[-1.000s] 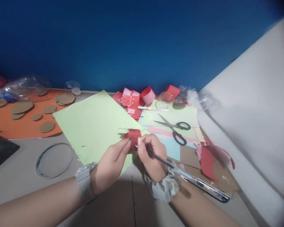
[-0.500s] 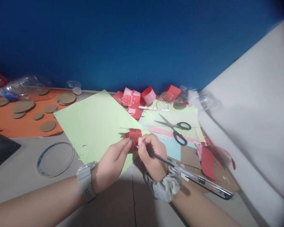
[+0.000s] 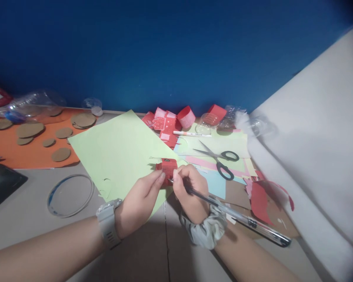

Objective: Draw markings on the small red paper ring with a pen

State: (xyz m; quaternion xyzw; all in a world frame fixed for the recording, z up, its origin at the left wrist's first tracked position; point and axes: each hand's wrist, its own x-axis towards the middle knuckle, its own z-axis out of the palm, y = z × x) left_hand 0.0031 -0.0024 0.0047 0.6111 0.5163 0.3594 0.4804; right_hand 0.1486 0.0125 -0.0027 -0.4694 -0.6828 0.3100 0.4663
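Observation:
A small red paper piece [image 3: 169, 165] with dark marks on it is pinched by my left hand [image 3: 139, 199], thumb on its front. My right hand [image 3: 192, 192] is closed around a clear-barrelled ballpoint pen [image 3: 238, 218], whose tip touches or nearly touches the red piece's lower part. The pen's long body slants down to the right, past my wrist. Behind my hands lies a large light green paper sheet [image 3: 120, 145]. Black-handled scissors [image 3: 219, 156] rest partly spread on papers to the right. My fingers cover part of the red piece.
On the left are an orange sheet [image 3: 32, 156] with several cardboard discs, a tape ring [image 3: 71, 196] and a black phone-like object [image 3: 2, 188]. Red paper shapes [image 3: 166, 121] and a white marker [image 3: 191, 134] lie at the back. Red scraps [image 3: 260, 201] sit right, beside white cloth.
The whole view has shifted slightly. My hands keep the same hold on the red piece and pen, with only a tiny movement at the pen's tip.

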